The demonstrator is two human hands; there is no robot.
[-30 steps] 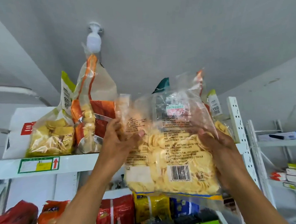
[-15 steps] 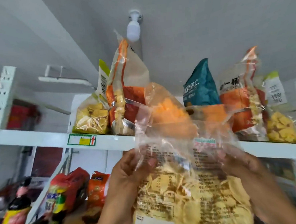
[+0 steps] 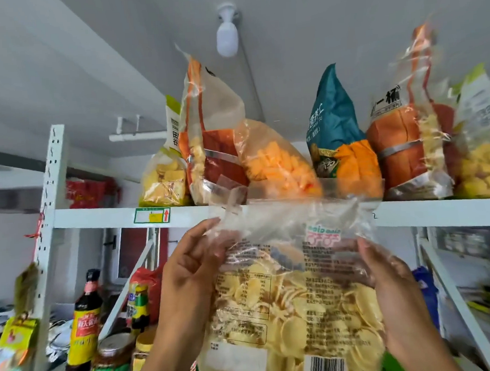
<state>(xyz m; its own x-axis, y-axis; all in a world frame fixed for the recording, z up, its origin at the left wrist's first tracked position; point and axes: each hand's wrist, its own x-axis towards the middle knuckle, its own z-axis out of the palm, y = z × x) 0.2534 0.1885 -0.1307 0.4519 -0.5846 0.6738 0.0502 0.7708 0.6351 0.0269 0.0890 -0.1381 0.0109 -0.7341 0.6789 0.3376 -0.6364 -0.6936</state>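
Nearest the camera, the left hand and right hand grip a clear bag of pale round chips by its side edges, fingers curled round the plastic. Its crumpled top edge overlaps the white front lip of the top shelf. Beyond, upright snack bags crowd that shelf, a leaning bag of orange chips filling the gap beside a teal bag, with free room only above, under the ceiling.

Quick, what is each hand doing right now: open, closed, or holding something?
Left hand: grips the left edge of the clear chip bag.
Right hand: grips the same bag's right side.
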